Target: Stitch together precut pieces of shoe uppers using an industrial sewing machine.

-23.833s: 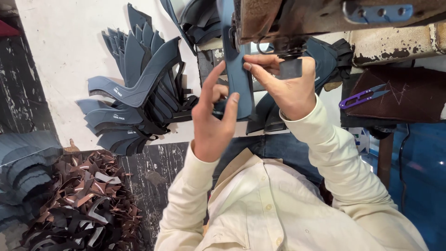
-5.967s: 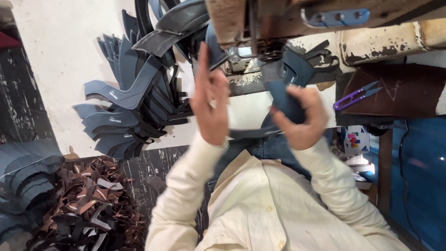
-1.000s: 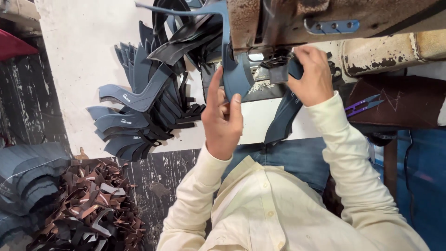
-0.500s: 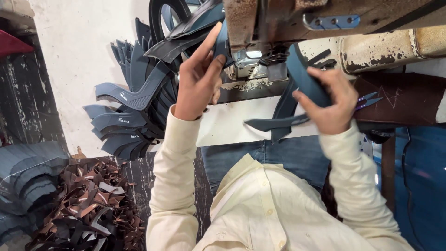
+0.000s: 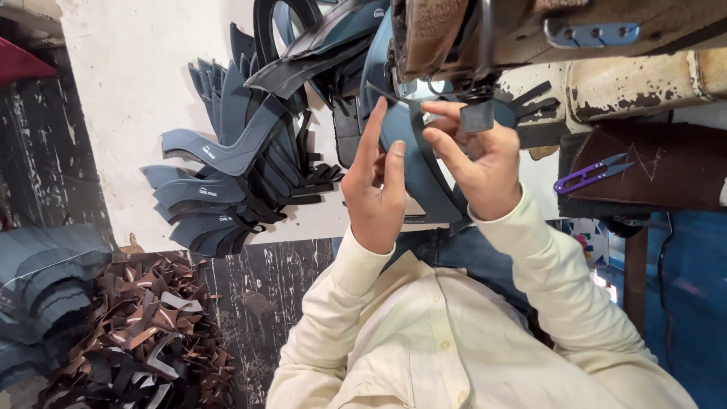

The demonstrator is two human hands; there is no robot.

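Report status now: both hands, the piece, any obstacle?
Left hand and right hand both on blue shoe piece. Piece under sewing machine. Nothing blocking.

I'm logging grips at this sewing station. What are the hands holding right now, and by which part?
Both hands hold a blue shoe-upper piece under the sewing machine: right hand pinches its dark edge strip, left hand steadies its left side.

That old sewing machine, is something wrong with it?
The cream sewing machine has paint chipped off in dark patches. Beside the white table, brown and black cut scraps lie heaped in a tangle.
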